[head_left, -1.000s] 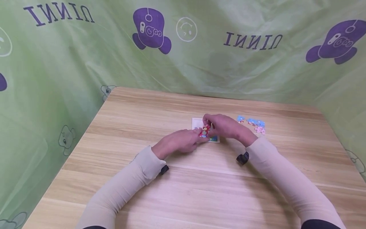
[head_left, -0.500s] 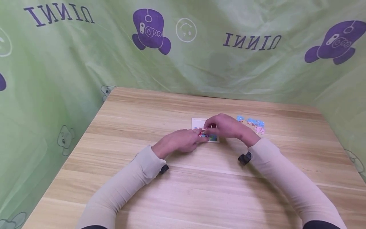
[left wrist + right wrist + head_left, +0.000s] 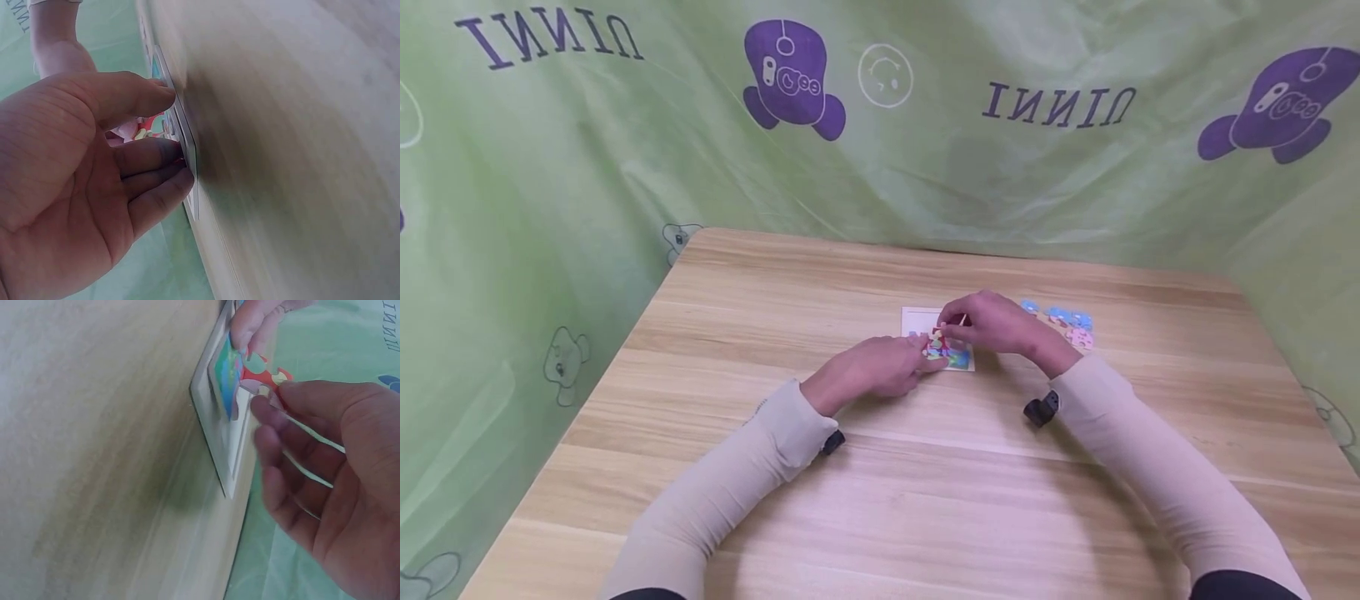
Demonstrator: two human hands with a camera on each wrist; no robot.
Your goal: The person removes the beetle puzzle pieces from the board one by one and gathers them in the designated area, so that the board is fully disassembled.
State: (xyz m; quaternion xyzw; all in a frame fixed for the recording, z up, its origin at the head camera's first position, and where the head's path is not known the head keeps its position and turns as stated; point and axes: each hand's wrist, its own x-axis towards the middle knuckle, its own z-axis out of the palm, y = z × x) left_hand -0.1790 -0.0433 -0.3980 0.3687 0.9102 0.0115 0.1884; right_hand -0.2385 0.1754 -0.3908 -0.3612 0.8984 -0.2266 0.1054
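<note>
A small white puzzle tray [image 3: 916,319] lies on the table, with a blue-green puzzle section [image 3: 225,375] along its near side. My right hand [image 3: 997,323] pinches a red puzzle piece [image 3: 279,377] between thumb and index finger. That piece is tilted up off the tray in the right wrist view. My left hand [image 3: 883,367] rests at the tray's left, its thumb [image 3: 159,95] and fingertips touching the tray and the pieces on it. The left fingers are only slightly bent and partly cover the puzzle.
Several loose puzzle pieces lie right of the tray, blue ones [image 3: 1062,315] and a pink one [image 3: 1080,337]. The wooden table [image 3: 910,500] ends at the back against a green printed curtain [image 3: 940,192].
The red piece in my right hand has been tilted and turned, and that hand has shifted slightly to the right. My left hand has stayed nearly still on the tray.
</note>
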